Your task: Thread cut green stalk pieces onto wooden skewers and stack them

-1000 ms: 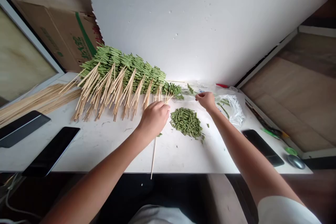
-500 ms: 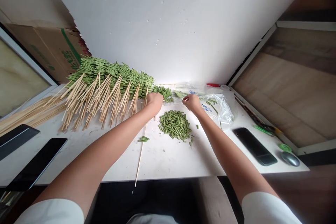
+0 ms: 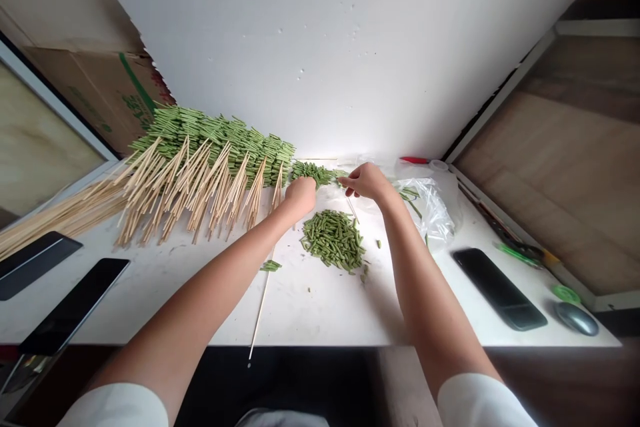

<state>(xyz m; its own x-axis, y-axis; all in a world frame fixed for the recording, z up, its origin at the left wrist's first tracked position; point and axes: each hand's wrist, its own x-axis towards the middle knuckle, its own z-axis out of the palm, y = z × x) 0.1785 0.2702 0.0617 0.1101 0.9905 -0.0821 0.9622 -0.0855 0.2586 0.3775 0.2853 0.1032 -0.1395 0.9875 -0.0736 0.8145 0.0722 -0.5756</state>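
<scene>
My left hand [image 3: 301, 195] is closed beside a small heap of cut green bean pieces [image 3: 311, 172]; whatever its fingers hold is hidden. To its right, my right hand [image 3: 369, 183] has its fingertips drawn together near some green beans [image 3: 340, 175]. Anything between those fingertips is too small to make out. A thin dark stick [image 3: 354, 211] shows below the right hand. Nearer me lies a round pile of short green bean pieces [image 3: 333, 240]. A bamboo skewer [image 3: 259, 320] carrying a few bean pieces [image 3: 271, 266] sticks out over the table's front edge.
Skewered green beans [image 3: 220, 140] are stacked at the back left, their bare sticks [image 3: 200, 190] fanning forward. Loose skewers [image 3: 65, 213] and two phones [image 3: 75, 307] lie left. At right are a clear plastic bag [image 3: 433, 210], a black phone [image 3: 500, 287] and a mouse [image 3: 577, 318].
My left hand has shifted slightly right, toward the small bean heap. My right hand has risen a little, with its fingers now reaching left near the beans. The view has tilted slightly.
</scene>
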